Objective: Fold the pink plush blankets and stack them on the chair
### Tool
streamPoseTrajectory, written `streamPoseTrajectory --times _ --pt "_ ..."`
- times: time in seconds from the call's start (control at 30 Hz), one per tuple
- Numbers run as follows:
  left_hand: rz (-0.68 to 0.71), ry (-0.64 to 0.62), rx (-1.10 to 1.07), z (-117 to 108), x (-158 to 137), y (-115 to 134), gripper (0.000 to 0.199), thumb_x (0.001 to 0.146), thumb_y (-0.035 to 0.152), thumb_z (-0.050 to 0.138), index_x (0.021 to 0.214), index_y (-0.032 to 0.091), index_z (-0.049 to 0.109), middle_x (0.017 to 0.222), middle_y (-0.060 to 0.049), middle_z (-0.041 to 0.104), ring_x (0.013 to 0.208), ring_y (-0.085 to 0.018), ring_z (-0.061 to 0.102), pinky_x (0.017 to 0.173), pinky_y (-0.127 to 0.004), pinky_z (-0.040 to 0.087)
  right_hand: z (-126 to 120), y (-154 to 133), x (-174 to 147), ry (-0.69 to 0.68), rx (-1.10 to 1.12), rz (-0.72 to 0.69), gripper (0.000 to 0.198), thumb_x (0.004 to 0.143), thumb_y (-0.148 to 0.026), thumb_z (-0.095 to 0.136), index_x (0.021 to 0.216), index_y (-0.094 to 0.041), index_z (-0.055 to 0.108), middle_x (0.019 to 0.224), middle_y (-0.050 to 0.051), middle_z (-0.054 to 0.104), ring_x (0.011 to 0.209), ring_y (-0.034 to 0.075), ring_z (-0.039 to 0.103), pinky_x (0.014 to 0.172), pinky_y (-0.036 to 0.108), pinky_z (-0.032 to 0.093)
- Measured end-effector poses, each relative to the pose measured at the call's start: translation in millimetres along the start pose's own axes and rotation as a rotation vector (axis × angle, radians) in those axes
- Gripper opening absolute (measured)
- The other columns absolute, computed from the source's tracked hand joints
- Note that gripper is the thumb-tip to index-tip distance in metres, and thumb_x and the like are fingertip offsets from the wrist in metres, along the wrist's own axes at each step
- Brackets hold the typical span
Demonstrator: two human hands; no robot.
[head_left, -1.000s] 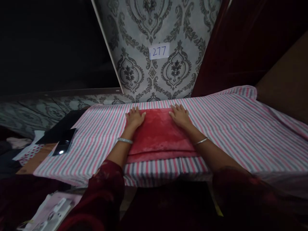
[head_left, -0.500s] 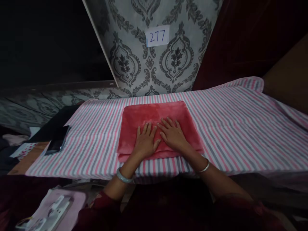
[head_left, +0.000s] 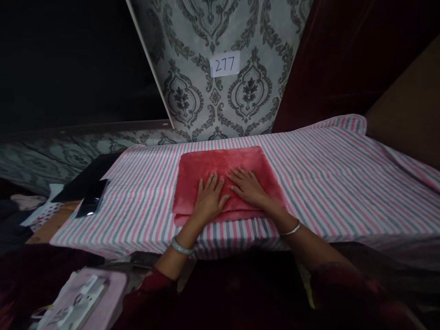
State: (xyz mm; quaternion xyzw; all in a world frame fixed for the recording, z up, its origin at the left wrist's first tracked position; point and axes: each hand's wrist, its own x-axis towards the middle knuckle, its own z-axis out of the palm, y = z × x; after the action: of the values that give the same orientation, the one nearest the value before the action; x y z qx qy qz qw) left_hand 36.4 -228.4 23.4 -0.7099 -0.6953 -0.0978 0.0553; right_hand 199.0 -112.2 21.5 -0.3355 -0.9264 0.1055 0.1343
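A folded red plush cloth (head_left: 199, 167), soft and roughly rectangular, lies on a striped pink, grey and white tablecloth (head_left: 319, 183). Its layered fold faces me along the near edge. My left hand (head_left: 209, 199) rests palm down on the cloth's left-centre part, fingers spread. On the right-centre part lies my right hand (head_left: 250, 189), also flat with its fingers apart. Both hands touch the cloth's upper surface and grip nothing. The palms hide the part of the cloth under them.
A dark phone (head_left: 92, 199) lies at the table's left end. A large black screen (head_left: 79, 64) stands behind on the left. A paper marked 277 (head_left: 225, 64) is on the patterned wall. Below left, a white power strip (head_left: 84, 300) sits on a pink surface (head_left: 115, 284).
The camera view has shifted slightly, so the wall paper appears lower. Both hands stay flat on the red cloth, with the right fingers a little closer together.
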Motion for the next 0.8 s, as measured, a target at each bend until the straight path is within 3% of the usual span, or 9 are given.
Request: streamPoseTrajectory --times 0.17,0.37,0.5,0.63,0.8 --pt "0.277 -0.003 -0.064 6.4 -25.2 17.8 0.062 0.102 0.049 0.049 0.158 0.022 0.042 0.166 -0.014 0.037 0.157 -0.031 0.026 0.126 -0.062 0.021 -22.1 12.1 14.2 0.015 0.286 -0.222 0.053 0.103 -0.027 0.03 0.149 -0.024 0.056 0.152 0.006 0.058 0.143 0.022 0.05 0.122 0.048 0.035" --pt "0.244 0.033 -0.043 30.0 -39.7 31.0 0.071 0.097 0.054 0.057 0.159 0.024 0.04 0.166 -0.015 0.036 0.157 -0.036 0.024 0.125 -0.065 0.019 -12.9 3.3 50.4 -0.205 0.053 -0.393 0.055 0.105 -0.042 0.043 0.159 -0.031 0.041 0.168 0.003 0.034 0.158 0.027 0.023 0.126 0.058 0.02" --pt "0.239 0.044 -0.062 33.9 -41.9 30.8 0.072 0.097 0.054 0.057 0.16 0.026 0.038 0.169 -0.013 0.032 0.157 -0.035 0.025 0.125 -0.064 0.02 -8.0 17.2 83.6 -0.24 -0.044 -0.452 0.061 0.103 -0.051 0.049 0.16 -0.035 0.037 0.17 0.003 0.029 0.158 0.027 0.02 0.126 0.058 0.018" --pt "0.244 0.046 -0.087 31.8 -42.9 30.6 0.069 0.097 0.053 0.056 0.158 0.026 0.041 0.169 -0.012 0.031 0.157 -0.035 0.023 0.125 -0.064 0.02 -10.1 33.7 119.7 -0.253 -0.07 -0.426 0.061 0.104 -0.053 0.043 0.162 -0.033 0.034 0.171 0.003 0.027 0.158 0.027 0.021 0.125 0.056 0.019" --pt "0.246 0.055 -0.113 33.4 -44.7 30.2 0.071 0.097 0.052 0.057 0.16 0.027 0.038 0.171 -0.011 0.027 0.158 -0.034 0.02 0.126 -0.064 0.016 -1.9 44.9 152.3 -0.238 -0.1 -0.177 0.064 0.106 -0.056 0.035 0.164 -0.03 0.028 0.17 0.008 0.03 0.154 0.033 0.03 0.121 0.061 0.027"
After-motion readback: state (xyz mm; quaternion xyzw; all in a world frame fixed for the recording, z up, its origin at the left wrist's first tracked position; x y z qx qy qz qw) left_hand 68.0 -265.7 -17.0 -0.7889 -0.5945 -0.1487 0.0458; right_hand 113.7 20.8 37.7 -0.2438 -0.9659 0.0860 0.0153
